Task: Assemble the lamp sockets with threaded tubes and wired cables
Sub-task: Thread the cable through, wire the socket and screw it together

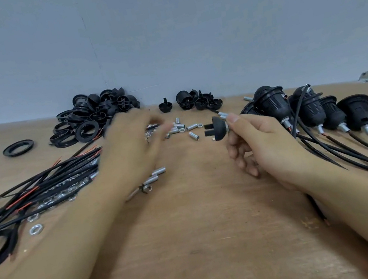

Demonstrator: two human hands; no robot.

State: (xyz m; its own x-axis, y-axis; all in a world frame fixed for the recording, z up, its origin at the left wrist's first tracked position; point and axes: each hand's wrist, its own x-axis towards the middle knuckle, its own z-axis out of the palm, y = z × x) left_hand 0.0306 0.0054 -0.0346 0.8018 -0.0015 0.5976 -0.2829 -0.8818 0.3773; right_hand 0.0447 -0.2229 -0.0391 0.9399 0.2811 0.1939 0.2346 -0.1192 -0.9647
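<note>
Socket cap [218, 130]: I see it held above the middle of the surface [197, 247], black and domed, two prongs pointing left, with a small metal tube [223, 115] poking out on its right side.
Right hand [261, 144]: I have its thumb and forefinger pinching the cap at the tube end; the other fingers curl loosely below, holding nothing.
Left hand [130, 148]: blurred, over the near-left side of the loose tubes; its fingers look spread and relaxed, and I cannot see anything in them.
Loose tubes [182, 128]: scattered on the surface between the two hands, a few more near my left wrist.
Nuts [36, 229]: lying in a strip beside the cables on the left.
Cables [27, 191]: a black bundle with red wire ends, fanned across the left.
Finished sockets [307, 107]: a row on the right, each with a cable trailing towards me.
Rings and caps [93, 118]: heaped at the back by the wall.
</note>
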